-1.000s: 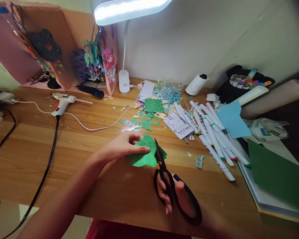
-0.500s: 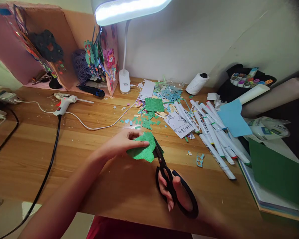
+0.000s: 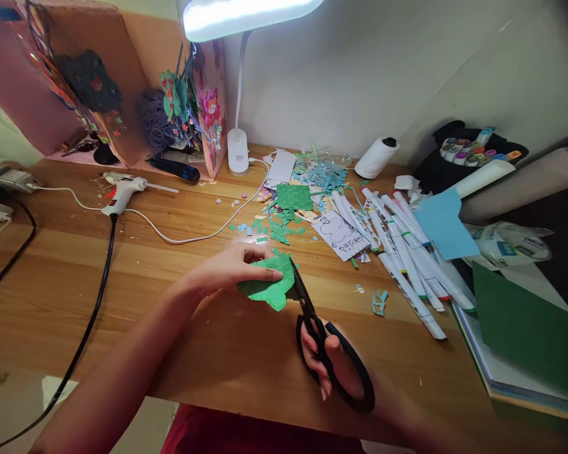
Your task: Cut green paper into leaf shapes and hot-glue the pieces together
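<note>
Between thumb and fingers, my left hand (image 3: 239, 268) pinches a green woven-looking paper piece (image 3: 272, 290) with a lobed edge, held over the desk. My right hand (image 3: 324, 359) has its fingers through the handles of black scissors (image 3: 307, 304). The scissor blades lie along the right edge of the green paper and look nearly closed. Behind the paper, a green woven square (image 3: 294, 197) rests among small paper scraps (image 3: 329, 176). A white card with a cloud-like drawing (image 3: 338, 234) lies right of the scraps.
White markers (image 3: 407, 252) lie at the right, beside blue paper (image 3: 445, 224) and a stack of coloured sheets (image 3: 530, 340). A glue gun (image 3: 123, 194) with a black cord sits at the left. A lamp base (image 3: 238, 153) stands at the back.
The green paper has turned slightly in my left hand, its lower lobe now pointing further down and left. The scissors have shifted slightly, with their blades closer together.
</note>
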Motion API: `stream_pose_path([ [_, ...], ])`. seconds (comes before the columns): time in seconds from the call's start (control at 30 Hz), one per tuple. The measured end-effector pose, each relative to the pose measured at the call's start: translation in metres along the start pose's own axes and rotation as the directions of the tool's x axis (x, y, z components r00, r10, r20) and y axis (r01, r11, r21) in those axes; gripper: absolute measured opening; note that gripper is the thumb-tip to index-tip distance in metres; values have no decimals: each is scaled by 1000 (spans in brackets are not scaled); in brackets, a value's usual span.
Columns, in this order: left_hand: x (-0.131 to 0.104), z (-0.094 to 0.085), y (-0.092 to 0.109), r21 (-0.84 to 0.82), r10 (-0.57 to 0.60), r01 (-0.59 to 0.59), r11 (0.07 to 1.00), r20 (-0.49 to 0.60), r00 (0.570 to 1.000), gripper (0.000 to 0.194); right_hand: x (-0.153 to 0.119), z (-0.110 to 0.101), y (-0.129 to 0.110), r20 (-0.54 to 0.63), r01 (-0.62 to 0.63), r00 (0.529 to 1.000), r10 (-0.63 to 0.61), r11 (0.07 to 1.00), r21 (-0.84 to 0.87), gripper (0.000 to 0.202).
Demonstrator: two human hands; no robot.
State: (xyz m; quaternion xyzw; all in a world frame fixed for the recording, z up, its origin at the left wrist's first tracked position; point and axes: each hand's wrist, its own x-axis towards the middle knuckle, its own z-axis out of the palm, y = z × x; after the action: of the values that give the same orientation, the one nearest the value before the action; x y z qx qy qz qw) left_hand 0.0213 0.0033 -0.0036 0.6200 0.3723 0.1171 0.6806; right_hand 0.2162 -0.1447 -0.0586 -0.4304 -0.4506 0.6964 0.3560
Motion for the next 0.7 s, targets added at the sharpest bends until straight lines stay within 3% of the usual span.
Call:
stream_pose_path([
  [0.23,0,2,1,21,-63,62,998,88,994,28,-1,3,1,27,7,1000,-9,997,71,67],
  [0.4,1,4,-2,65,-67,64,996,33,997,32,1,0,7,3,-32,999,32,996,78,59],
  [0.57,2,1,-2,44,-65,64,997,17,998,34,11,-10,-9,-189,-36,981,49,997,71,60],
  [0.7,3,-2,-2,-53,-11,9,999,-47,999,30,18,-27,-32,-404,-42,915,2,995,-90,54],
])
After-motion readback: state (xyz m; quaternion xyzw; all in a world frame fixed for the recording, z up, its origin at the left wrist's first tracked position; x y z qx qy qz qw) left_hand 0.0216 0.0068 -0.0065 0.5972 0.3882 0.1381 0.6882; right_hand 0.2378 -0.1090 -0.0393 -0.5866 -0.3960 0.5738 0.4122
